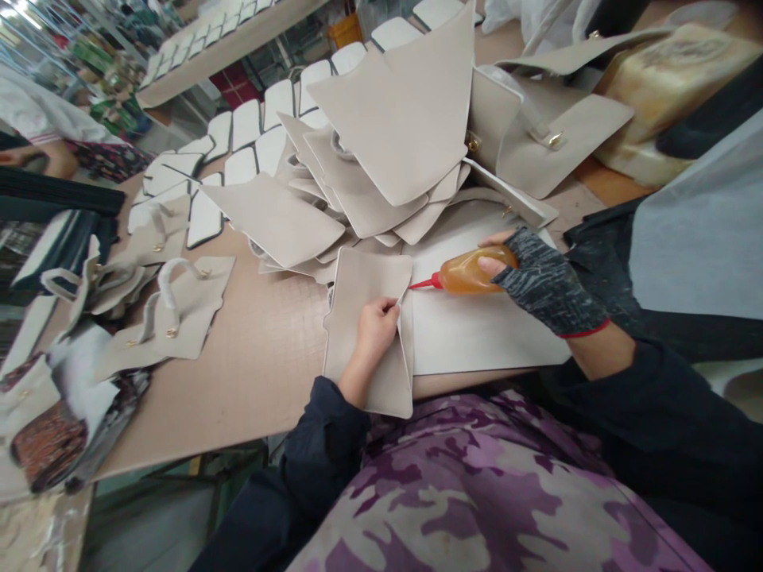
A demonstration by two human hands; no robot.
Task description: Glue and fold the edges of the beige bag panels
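My left hand [377, 330] pinches the right edge of a beige panel [351, 290] that lies near the table's front edge. In my right hand [536, 278], which wears a dark grey fingerless glove with a red cuff, is a bottle [470, 271] of amber liquid, tipped on its side. Its red nozzle [424, 283] points left and meets the panel's edge just above my left fingertips. Under the bottle lies a white board [477, 338], partly beneath the panel.
Beige panels [387, 119] are heaped behind the panel. Pieces with handles [184, 318] lie at the left, and white dark-edged pieces [242, 127] in rows behind. A yellowed container [668, 87] stands back right. Another person's arm [56, 159] shows at far left.
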